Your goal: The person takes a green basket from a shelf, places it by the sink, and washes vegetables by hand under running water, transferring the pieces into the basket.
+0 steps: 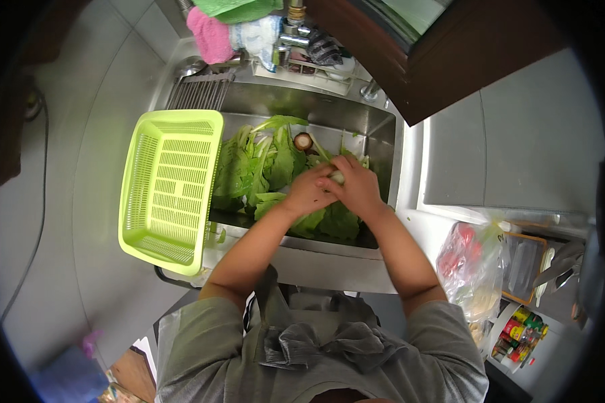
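Both hands are together over a stainless steel sink (302, 241), low among leafy greens. My left hand (310, 190) and my right hand (355, 185) close around the pale stem base (338, 177) of a leafy green, partly hidden by the fingers. Broad green leaves (339, 221) spread beneath my wrists. More loose leaves with pale stalks (259, 161) fill the sink's left half. Just beyond my hands sits a round brown-rimmed piece with a pale centre (303, 141); I cannot tell what it is.
A lime-green plastic basket (179, 189) rests over the sink's left edge. Behind stand the faucet (295, 38), pink cloth (212, 35) and a caddy (307, 79). A brown-framed window corner (408, 95) juts in overhead. At right are a plastic bag of produce (464, 257) and a bottle rack (519, 335).
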A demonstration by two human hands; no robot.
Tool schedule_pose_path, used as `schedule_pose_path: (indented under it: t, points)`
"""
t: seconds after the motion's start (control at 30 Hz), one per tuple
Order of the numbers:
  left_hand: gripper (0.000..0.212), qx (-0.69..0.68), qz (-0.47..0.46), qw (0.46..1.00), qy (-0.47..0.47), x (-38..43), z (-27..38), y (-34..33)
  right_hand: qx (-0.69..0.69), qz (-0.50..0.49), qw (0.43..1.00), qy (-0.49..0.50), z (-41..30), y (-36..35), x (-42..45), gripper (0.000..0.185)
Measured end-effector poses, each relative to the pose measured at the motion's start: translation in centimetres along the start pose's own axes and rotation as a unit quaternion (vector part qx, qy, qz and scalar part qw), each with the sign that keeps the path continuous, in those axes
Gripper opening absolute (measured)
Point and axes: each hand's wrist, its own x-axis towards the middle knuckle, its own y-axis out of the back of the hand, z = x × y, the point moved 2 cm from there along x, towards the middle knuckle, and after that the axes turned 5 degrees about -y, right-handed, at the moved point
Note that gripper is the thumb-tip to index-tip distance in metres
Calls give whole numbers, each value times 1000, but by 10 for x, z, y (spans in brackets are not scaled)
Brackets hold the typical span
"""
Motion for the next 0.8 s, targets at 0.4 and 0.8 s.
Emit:
schedule_pose_path:
  t: [0.4, 0.8]
  points:
    - [31, -10, -94, 995, 21, -8, 28, -28, 355, -105, 911, -179, 38, -3, -25, 20]
    - [60, -161, -20, 955, 249, 19, -28, -98, 792, 106, 445, -404, 64, 29, -74, 31]
